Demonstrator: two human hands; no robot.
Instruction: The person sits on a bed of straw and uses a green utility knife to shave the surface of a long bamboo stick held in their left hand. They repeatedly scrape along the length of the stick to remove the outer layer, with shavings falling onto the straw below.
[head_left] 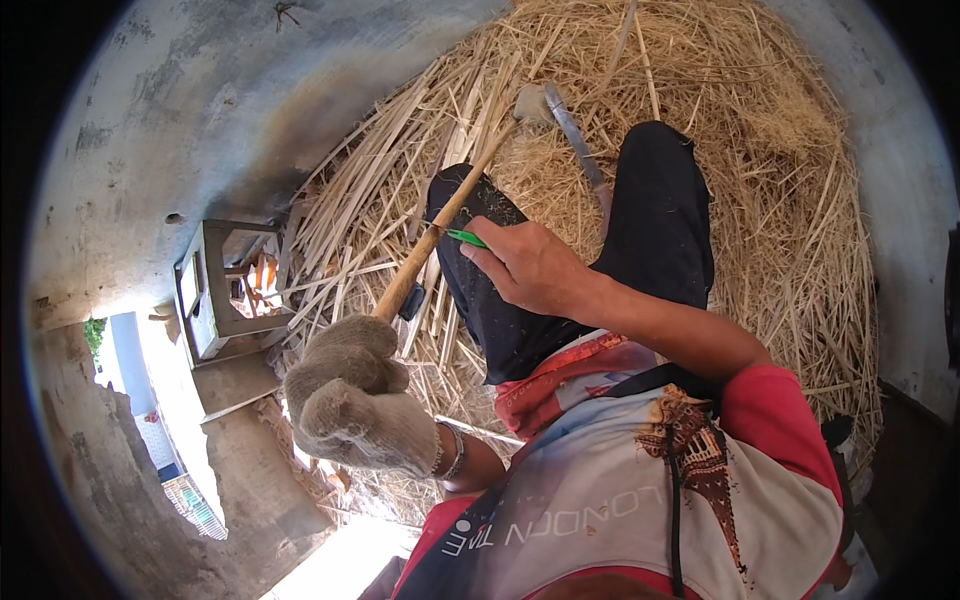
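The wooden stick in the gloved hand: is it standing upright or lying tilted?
Tilted. The wooden stick slants from the gloved left hand up and away across the black cloth, toward the straw pile.

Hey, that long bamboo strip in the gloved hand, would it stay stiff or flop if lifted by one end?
The bamboo strip looks straight along its whole length while the gloved left hand grips only its lower end, so it is probably fairly stiff. It is thin, so likely light, perhaps springy at the tip. The bare right hand steadies it at mid-length, which hints at some wobble.
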